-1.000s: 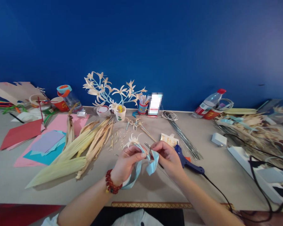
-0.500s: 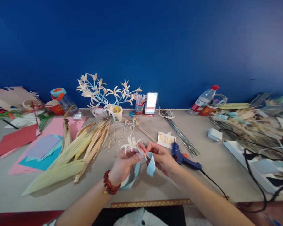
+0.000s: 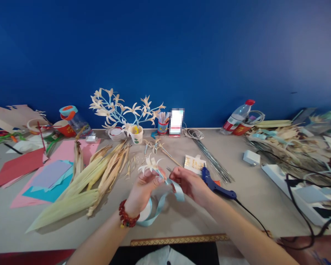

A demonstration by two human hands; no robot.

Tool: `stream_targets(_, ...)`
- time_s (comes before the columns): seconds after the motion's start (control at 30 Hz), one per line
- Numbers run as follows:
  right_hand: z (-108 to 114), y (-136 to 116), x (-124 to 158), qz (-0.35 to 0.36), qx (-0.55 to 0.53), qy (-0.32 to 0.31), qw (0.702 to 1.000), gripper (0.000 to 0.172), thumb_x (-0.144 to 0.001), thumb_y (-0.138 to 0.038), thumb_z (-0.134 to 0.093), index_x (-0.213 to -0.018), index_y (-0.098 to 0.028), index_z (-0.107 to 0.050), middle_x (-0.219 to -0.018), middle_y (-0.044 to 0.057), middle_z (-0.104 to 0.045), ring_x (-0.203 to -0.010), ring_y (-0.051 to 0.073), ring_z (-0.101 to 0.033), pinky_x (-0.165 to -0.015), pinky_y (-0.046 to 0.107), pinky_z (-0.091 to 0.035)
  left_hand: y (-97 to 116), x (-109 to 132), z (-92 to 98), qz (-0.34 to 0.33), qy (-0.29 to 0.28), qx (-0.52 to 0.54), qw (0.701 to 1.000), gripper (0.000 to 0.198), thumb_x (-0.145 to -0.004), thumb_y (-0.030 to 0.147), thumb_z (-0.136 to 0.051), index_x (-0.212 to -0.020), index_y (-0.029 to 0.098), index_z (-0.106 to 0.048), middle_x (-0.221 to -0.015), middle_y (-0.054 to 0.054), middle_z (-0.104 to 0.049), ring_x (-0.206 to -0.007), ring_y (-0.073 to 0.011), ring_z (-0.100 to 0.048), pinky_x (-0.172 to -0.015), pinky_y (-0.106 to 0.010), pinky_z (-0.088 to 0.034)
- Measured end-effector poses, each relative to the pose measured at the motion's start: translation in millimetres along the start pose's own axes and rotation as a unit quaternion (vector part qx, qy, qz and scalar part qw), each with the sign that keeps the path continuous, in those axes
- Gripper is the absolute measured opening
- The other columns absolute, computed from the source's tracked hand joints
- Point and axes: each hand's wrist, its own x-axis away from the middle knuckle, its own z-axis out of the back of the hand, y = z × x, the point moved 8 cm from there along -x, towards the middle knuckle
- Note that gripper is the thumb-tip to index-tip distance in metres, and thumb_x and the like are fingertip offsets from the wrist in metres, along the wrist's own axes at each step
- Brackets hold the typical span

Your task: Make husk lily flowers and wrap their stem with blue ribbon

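Observation:
My left hand [image 3: 143,188] pinches the stem of a pale corn-husk flower [image 3: 151,165], its curled petals pointing up and left. Light blue tape [image 3: 179,193] is wound on the stem and loops down between my hands to a roll [image 3: 145,213] under my left wrist. My right hand [image 3: 189,184] is closed just right of the stem, its fingers curled at the tape. A thin grey tip shows by its index finger; what it belongs to is hidden.
Corn husks [image 3: 79,184] and coloured paper [image 3: 55,173] lie left. A blue glue gun [image 3: 215,186], wires [image 3: 213,160] and a power strip [image 3: 287,195] lie right. Behind stand a cup of husk flowers [image 3: 136,135], a lit phone [image 3: 176,121] and a bottle [image 3: 237,118].
My right hand has drawn slightly away from the stem, and the tape loop has swung to the right. The flower has tilted and moved a little left with my left hand.

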Motion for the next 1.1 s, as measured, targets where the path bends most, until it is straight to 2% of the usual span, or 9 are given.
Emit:
stream_targets(0.13,-13,-6,13,0.004,0.073,-0.103,0.992,0.055,-0.083,-0.064,-0.061,-0.113,-0.018,-0.058,-0.09,0.008,-0.071,-0.07,0.019,-0.069,-0.074,0.035,-0.051,8,-4,12.5,-0.009,0.049,-0.01,0.999,0.011,-0.067,0.019,-0.081,-0.069,0.02,-0.07,-0.078,0.0,-0.069,-0.079,-0.0145,-0.06,-0.079,-0.027,-0.046)
stream_targets(0.27,-10,-2,24,-0.012,0.1,-0.145,0.984,0.059,-0.085,-0.054,-0.065,-0.13,-0.02,-0.05,-0.103,0.007,-0.069,-0.045,0.005,-0.054,-0.077,0.036,-0.053,23,-9,24.3,-0.022,0.079,-0.002,0.997,0.013,-0.064,0.021,-0.082,-0.071,0.019,-0.071,-0.08,-0.001,-0.07,-0.08,-0.0148,-0.061,-0.08,-0.027,-0.046)
stream_targets(0.4,11,0,25,-0.023,0.047,-0.132,0.99,0.053,-0.089,-0.057,-0.056,-0.127,-0.022,-0.054,-0.112,0.009,-0.066,-0.035,-0.001,-0.035,-0.053,0.026,-0.055,34,-15,31.4,-0.032,0.065,0.008,0.997,0.011,-0.067,0.021,-0.081,-0.074,0.018,-0.073,-0.08,-0.001,-0.07,-0.082,-0.0143,-0.061,-0.082,-0.027,-0.046)
stream_targets(0.57,17,8,34,-0.054,0.07,-0.191,0.978,0.051,-0.084,-0.053,-0.065,-0.122,-0.02,-0.058,-0.129,0.016,-0.059,-0.04,0.001,-0.049,-0.032,0.015,-0.037,45,-16,41.8,-0.073,0.078,-0.005,0.994,0.012,-0.069,0.024,-0.081,-0.077,0.02,-0.074,-0.083,-0.001,-0.07,-0.085,-0.0144,-0.061,-0.082,-0.026,-0.045)
stream_targets(0.73,37,11,38,-0.026,0.12,-0.132,0.984,0.058,-0.079,-0.037,-0.075,-0.132,-0.028,-0.052,-0.141,0.014,-0.049,-0.04,-0.003,-0.038,-0.042,0.02,-0.048,63,-17,51.8,-0.117,0.087,-0.002,0.989,0.01,-0.071,0.023,-0.08,-0.078,0.021,-0.073,-0.085,-0.001,-0.07,-0.088,-0.0146,-0.06,-0.085,-0.027,-0.045)
stream_targets(0.83,53,6,34,0.023,0.212,-0.044,0.976,0.045,-0.088,-0.045,-0.061,-0.127,-0.023,-0.057,-0.115,0.012,-0.066,-0.04,0.003,-0.043,-0.041,0.022,-0.047,66,-19,52.4,-0.112,0.083,0.043,0.989,0.01,-0.071,0.024,-0.08,-0.078,0.02,-0.073,-0.081,0.0,-0.069,-0.086,-0.0145,-0.06,-0.088,-0.029,-0.047)
stream_targets(0.93,50,-18,33,0.161,0.452,0.071,0.875,0.025,-0.093,-0.038,-0.055,-0.106,-0.02,-0.068,-0.099,0.01,-0.07,-0.071,0.018,-0.065,-0.063,0.031,-0.056,54,-22,43.1,-0.077,0.065,0.109,0.989,0.01,-0.072,0.022,-0.079,-0.076,0.019,-0.071,-0.078,0.001,-0.066,-0.082,-0.0139,-0.06,-0.086,-0.031,-0.049)
stream_targets(1.03,15,-40,42,0.339,0.573,0.121,0.736,0.014,-0.092,-0.025,-0.059,-0.098,-0.022,-0.07,-0.106,0.01,-0.069,-0.102,0.025,-0.063,-0.089,0.042,-0.052,34,-19,29.7,-0.032,0.06,0.15,0.986,0.01,-0.074,0.02,-0.078,-0.077,0.017,-0.069,-0.078,0.001,-0.065,-0.08,-0.0128,-0.061,-0.084,-0.029,-0.049)
stream_targets(1.1,-8,-40,43,0.393,0.559,0.101,0.723,0.019,-0.091,-0.02,-0.059,-0.108,-0.023,-0.067,-0.106,0.01,-0.069,-0.104,0.025,-0.062,-0.092,0.042,-0.05,22,-16,22.7,-0.005,0.075,0.181,0.981,0.011,-0.073,0.017,-0.078,-0.077,0.017,-0.067,-0.078,0.001,-0.065,-0.079,-0.0123,-0.061,-0.084,-0.029,-0.05)
